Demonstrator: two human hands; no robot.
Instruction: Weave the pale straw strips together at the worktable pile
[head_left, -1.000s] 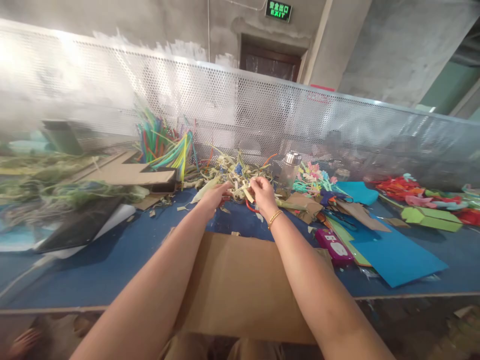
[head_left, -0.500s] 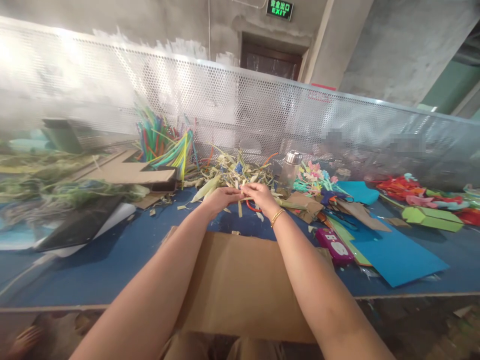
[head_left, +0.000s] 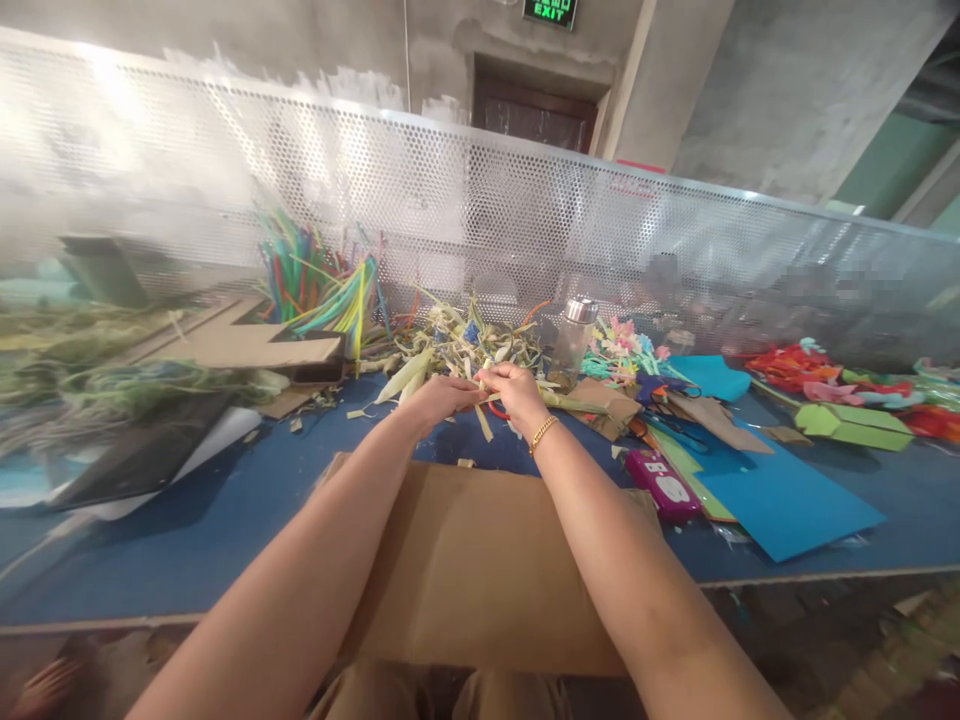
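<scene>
My left hand and my right hand meet above the blue table, fingertips close together in a pinch. Between them is a pale corn husk strip, whose lower end hangs down below the fingers. My fingers hide most of it. A gold chain bracelet circles my right wrist. Just beyond the hands lies a tangled heap of dried corn husks, with a broad pale husk on its left side. Under my forearms is a flat brown cardboard sheet.
A clear bottle with a metal lid stands behind my right hand. Colourful pipe cleaners and cut cardboard lie left. To the right are a purple case, blue sheets and a green paper box. A perforated metal screen borders the table.
The view has shifted slightly, so the scene sits a little further left and higher. Both hands stay together on the husk strip, whose hanging end now slants more.
</scene>
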